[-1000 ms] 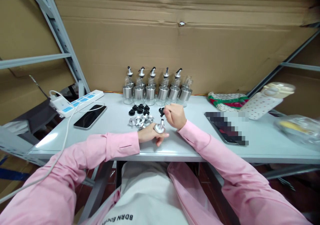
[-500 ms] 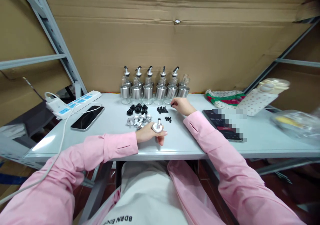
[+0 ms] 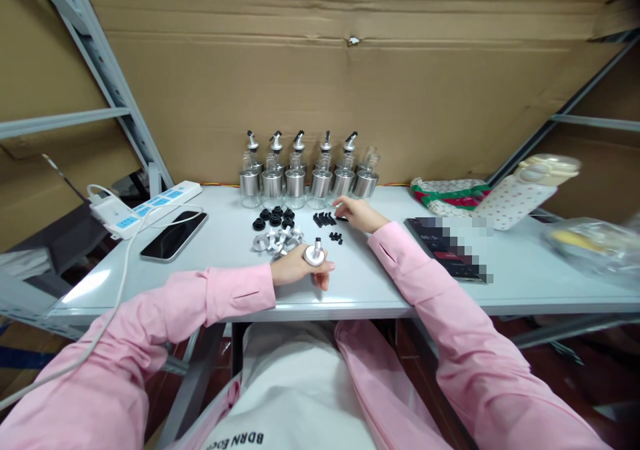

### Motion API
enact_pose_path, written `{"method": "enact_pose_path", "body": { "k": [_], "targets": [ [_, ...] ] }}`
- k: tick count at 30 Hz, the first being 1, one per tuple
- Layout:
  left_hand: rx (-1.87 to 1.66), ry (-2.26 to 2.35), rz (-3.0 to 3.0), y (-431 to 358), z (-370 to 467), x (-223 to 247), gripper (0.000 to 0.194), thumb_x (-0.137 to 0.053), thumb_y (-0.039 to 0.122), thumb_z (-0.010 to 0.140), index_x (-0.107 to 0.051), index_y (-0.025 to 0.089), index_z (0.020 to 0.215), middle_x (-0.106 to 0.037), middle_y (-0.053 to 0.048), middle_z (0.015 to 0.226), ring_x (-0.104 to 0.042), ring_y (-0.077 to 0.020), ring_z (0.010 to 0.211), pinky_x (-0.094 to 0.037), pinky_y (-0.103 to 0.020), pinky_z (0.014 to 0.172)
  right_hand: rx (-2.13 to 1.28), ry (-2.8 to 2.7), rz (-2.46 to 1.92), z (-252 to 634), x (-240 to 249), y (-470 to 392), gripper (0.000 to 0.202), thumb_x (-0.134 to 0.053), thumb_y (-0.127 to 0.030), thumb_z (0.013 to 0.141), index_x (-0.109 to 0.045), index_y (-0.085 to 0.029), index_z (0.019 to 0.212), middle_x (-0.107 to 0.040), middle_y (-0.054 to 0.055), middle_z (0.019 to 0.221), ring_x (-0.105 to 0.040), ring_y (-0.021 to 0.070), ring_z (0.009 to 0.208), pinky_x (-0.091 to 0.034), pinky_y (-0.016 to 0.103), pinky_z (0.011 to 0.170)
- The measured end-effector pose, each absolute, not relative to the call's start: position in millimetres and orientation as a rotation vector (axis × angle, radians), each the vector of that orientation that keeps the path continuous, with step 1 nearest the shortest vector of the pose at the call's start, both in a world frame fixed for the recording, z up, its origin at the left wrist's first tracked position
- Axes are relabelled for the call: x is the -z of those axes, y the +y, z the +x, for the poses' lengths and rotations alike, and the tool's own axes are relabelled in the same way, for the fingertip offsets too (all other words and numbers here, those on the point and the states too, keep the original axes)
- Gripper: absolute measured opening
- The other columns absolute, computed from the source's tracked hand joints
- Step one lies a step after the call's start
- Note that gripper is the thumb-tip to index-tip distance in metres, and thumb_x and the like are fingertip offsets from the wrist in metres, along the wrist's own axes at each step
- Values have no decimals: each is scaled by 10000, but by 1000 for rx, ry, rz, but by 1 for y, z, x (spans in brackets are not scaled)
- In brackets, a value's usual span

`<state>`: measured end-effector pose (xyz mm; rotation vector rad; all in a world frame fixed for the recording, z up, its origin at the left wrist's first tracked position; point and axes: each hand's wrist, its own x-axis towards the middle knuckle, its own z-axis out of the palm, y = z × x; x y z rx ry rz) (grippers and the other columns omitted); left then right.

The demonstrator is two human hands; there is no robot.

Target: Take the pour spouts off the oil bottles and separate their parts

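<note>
My left hand (image 3: 295,265) is closed around a silver pourer top (image 3: 315,253) with a short upright spout and a black tip, near the table's front edge. Beside that hand lies a pile of silver pourer tops (image 3: 281,242). My right hand (image 3: 361,213) hovers low over the table with its fingers apart and reaching left. A small black piece (image 3: 342,219) shows under its fingers, apparently on the table. Just left of them is a row of black pourer flaps (image 3: 324,219). Tiny black plugs (image 3: 337,238) lie in front, and black rubber stoppers (image 3: 274,218) sit farther left.
Glass bottles with steel bands (image 3: 297,185) stand in two rows at the back, several rear ones with pourers. A phone (image 3: 175,235) and power strip (image 3: 150,209) are left. Another phone (image 3: 443,250), a dotted bottle (image 3: 517,197) and a plastic-wrapped bundle (image 3: 595,250) are right.
My right hand has shifted slightly left and its fingers have spread from a pinch. The black piece they held now shows beneath them. My left hand stays where it was.
</note>
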<state>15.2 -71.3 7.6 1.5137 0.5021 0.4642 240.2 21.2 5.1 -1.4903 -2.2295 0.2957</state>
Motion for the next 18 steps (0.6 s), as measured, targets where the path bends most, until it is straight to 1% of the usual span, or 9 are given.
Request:
{"method": "enact_pose_path", "body": {
  "k": [3,5,7,10,14,16,18],
  "targets": [
    [-467,498,1518,-71,15,-7,463,-709,474,634,-415,138,514,-613,-14,504,-558,-80,462,-428,-206,507,-331,-2195,-1471,238,-5,19,486,-394,77,672,-491,-161,1084,-688,45,907,-655,105,748,-481,210,722],
    [-469,497,1523,-71,15,-7,457,-706,472,639,-421,136,518,-614,-14,508,-560,-80,465,-430,-207,510,-290,-2213,-1455,237,-7,17,439,-429,43,696,-504,-169,1073,-681,43,917,-652,112,754,-478,216,721],
    [-469,495,1526,-71,15,-7,456,-706,472,639,-423,136,519,-616,-14,511,-563,-81,469,-432,-207,511,-184,-2272,-1487,238,-9,16,364,-487,6,694,-554,-167,1007,-684,40,871,-640,134,763,-464,226,725],
    [-469,496,1525,-71,16,-6,453,-708,469,638,-424,136,522,-616,-13,512,-567,-83,476,-435,-207,515,-82,-2329,-1639,240,-12,15,288,-520,-6,681,-613,-146,915,-681,40,767,-615,144,704,-434,217,674],
    [-471,488,1525,-69,15,-3,440,-708,462,642,-437,133,531,-619,-11,520,-569,-82,482,-439,-207,523,-93,-2324,-1756,237,-15,13,238,-557,-36,693,-641,-129,896,-678,37,739,-591,129,653,-403,199,623],
    [-470,487,1531,-69,15,-3,434,-707,459,645,-446,131,534,-622,-13,526,-572,-83,488,-440,-207,526,-114,-2322,-1757,233,-16,11,228,-590,-57,690,-648,-127,899,-679,34,740,-587,127,649,-401,198,626],
    [-470,493,1536,-69,15,-3,432,-708,459,643,-449,130,534,-621,-13,525,-570,-83,489,-438,-207,525,-166,-2316,-1740,230,-16,10,223,-585,-68,708,-651,-126,913,-677,25,705,-586,122,639,-406,196,642]
  ]
}}
